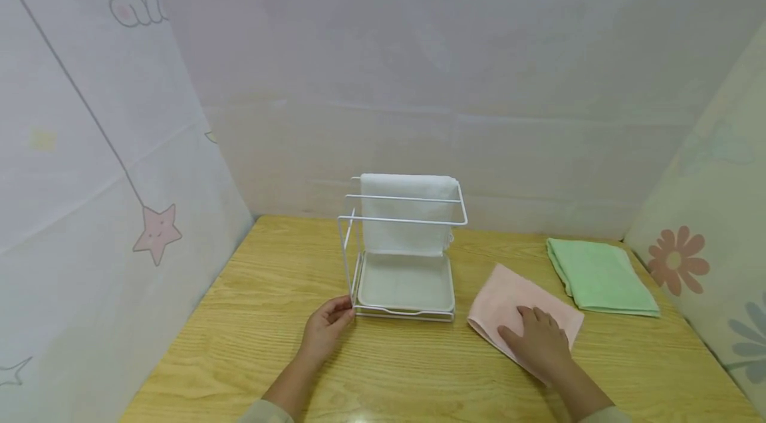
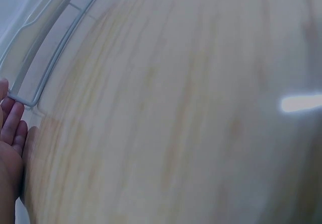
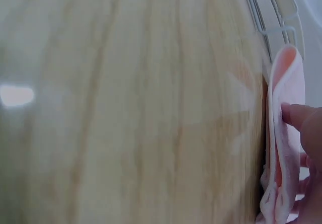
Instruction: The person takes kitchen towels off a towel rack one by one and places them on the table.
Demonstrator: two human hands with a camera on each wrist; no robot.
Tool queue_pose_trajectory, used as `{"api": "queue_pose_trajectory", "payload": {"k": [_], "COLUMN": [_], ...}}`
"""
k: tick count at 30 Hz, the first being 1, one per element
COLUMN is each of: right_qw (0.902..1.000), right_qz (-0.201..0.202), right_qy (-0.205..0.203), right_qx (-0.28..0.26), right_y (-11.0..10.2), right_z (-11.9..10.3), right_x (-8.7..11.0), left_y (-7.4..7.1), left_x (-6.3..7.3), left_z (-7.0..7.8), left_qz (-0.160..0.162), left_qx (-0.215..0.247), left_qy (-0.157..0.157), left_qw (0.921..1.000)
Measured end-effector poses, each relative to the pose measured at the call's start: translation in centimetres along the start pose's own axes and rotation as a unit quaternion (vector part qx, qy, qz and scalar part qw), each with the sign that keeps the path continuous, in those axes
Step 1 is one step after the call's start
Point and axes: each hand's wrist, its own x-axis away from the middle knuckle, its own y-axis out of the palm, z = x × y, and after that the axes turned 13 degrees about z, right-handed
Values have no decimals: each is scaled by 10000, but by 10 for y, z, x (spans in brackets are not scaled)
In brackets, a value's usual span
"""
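Observation:
In the head view a white wire rack (image 1: 407, 220) stands on the table, with a white towel (image 1: 409, 233) hanging over its rear bar and a pale tray (image 1: 407, 283) in its base. My left hand (image 1: 326, 330) pinches the rack's front left lower corner; the left wrist view catches the fingers (image 2: 12, 126) at that wire corner. Right of the rack lies a folded pink towel (image 1: 509, 293). On top of it rests my right hand (image 1: 541, 343), fingers spread. From the right wrist view, the pink towel (image 3: 294, 85) shows its folded layers, thumb against the upper side.
A folded green towel (image 1: 604, 277) lies farther right, near the table's right edge. Behind the wooden table (image 1: 251, 316) hangs a pale backdrop (image 1: 419, 77), and printed side sheets border it left and right.

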Motion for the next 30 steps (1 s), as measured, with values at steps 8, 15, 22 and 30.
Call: {"api": "queue_pose_trajectory", "payload": {"k": [8,15,22,30], "right_qw": [9975,9956,9998,9945], "right_qz": [-207,55,139,-432], "right_qy": [-672,-807,-45,704], "right_qx": [75,465,111,-647], "right_y": [-9,-14,-17,-6], "right_z": [13,16,-5,-43], "right_x": [-18,-28,-16,8], "left_y": [-1,-1,0,0], "left_x": [2,2,2,1], "left_z": [2,2,1,0], "left_qz": [-42,-63,-76,-46], "left_qx": [-66,-35,-40,33], "left_qy": [-13,-15,-18,16], "left_qw": [10000,10000,10000,10000]}}
